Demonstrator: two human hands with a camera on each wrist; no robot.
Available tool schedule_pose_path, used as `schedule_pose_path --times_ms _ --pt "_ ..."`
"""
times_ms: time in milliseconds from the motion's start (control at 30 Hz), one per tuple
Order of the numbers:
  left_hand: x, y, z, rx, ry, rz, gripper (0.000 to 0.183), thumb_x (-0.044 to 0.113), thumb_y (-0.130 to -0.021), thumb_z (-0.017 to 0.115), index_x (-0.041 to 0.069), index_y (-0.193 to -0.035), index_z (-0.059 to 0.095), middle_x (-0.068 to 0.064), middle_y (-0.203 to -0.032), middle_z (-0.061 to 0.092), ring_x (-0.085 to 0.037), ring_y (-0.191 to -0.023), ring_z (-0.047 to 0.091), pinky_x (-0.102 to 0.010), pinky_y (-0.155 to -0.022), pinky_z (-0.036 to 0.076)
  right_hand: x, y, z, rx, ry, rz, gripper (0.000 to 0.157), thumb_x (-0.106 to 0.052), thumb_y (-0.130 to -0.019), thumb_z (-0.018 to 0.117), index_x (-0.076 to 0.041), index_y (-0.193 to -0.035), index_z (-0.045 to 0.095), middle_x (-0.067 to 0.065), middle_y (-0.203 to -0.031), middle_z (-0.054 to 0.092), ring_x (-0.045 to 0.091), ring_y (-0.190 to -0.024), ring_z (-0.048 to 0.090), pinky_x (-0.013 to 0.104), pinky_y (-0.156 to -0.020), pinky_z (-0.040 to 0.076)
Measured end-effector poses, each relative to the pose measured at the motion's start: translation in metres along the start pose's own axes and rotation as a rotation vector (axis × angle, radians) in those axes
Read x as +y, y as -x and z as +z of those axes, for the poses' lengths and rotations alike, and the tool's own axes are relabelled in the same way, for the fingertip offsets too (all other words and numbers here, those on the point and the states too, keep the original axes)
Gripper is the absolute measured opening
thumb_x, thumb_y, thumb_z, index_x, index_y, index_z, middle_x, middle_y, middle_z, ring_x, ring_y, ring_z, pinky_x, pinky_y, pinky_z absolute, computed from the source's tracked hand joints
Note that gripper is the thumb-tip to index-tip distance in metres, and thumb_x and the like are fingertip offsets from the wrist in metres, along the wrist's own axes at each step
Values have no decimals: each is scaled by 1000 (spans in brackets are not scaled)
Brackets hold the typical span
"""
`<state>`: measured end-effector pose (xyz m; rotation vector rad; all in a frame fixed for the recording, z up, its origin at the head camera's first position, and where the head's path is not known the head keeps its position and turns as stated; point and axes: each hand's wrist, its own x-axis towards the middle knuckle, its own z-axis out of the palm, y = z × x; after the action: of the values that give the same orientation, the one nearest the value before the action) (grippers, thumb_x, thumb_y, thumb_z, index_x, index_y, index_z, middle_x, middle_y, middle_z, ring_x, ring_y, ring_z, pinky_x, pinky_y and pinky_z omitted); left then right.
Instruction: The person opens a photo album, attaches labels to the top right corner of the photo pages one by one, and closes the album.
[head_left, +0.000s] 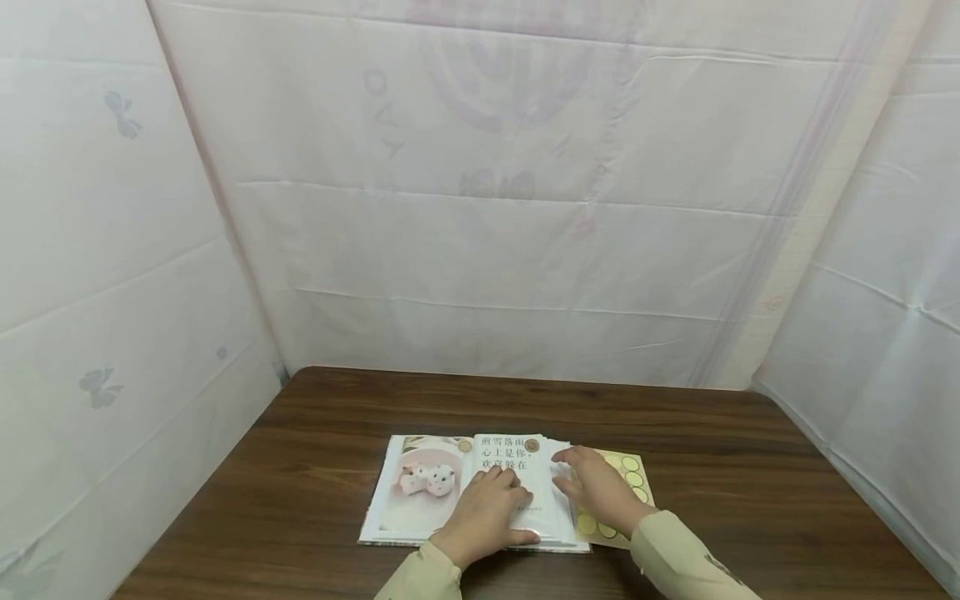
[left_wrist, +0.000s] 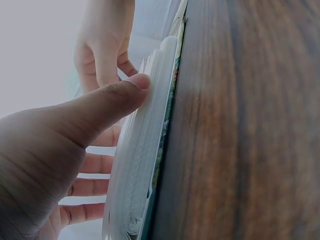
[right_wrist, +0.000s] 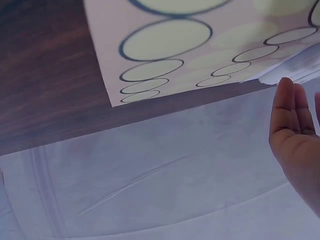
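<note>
A photo album (head_left: 420, 512) lies spread out on the table, a picture on its left page and printed Chinese characters on its right. Small round gold stickers (head_left: 532, 446) sit near the top corners of both pages. My left hand (head_left: 486, 510) rests on the right page with fingers extended; in the left wrist view its thumb (left_wrist: 112, 102) lies at the stacked page edges (left_wrist: 142, 135). At the pages' right side is my right hand (head_left: 603, 492), its fingers fairly straight in the right wrist view. Beneath it, a yellow sheet of round stickers (head_left: 632, 465) is partly covered.
The dark wooden table (head_left: 300, 492) extends around the album on both sides. White cloth (head_left: 510, 250) hangs behind the table's far edge and along its left and right sides.
</note>
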<state>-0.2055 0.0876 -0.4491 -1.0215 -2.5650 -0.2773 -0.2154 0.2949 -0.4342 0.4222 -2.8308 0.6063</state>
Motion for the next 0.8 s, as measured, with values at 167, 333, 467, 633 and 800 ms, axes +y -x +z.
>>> schedule_pose_path --times_ms 167,333,467,633,800 --pt "-1 0 1 4 -8 2 47 57 -68 76 23 -99 73 8 -96 62 -9 -90 53 -24 -78 45 0 11 0 -1 51 -47 28 -22 -89 66 -10 -114 64 8 -116 65 28 -111 61 46 -96 50" --pt "-1 0 1 0 -1 0 48 57 -68 76 22 -100 74 8 -97 63 -9 -90 53 -25 -79 46 4 19 2 3 86 -112 33 -25 -90 65 -10 -118 62 8 -119 64 28 -113 61 45 -96 49" --pt "-3 2 -1 0 2 -1 48 57 -69 75 22 -102 74 8 -98 63 -10 -91 54 -26 -81 46 6 23 5 -26 111 -159 41 -30 -90 64 -11 -126 58 10 -126 61 31 -118 58 48 -98 48" --pt "-1 2 -4 -17 -1 -3 50 58 -69 74 23 -104 73 7 -101 64 -10 -95 55 -26 -84 47 9 34 11 21 177 -203 45 -34 -91 62 -10 -128 58 10 -131 59 30 -119 57 46 -99 48" --pt "5 3 -6 -35 -1 17 52 61 -70 72 23 -105 73 7 -103 64 -10 -97 56 -25 -85 47 10 50 17 108 249 -182 41 -33 -91 62 -11 -125 61 7 -130 60 26 -117 59 43 -96 50"
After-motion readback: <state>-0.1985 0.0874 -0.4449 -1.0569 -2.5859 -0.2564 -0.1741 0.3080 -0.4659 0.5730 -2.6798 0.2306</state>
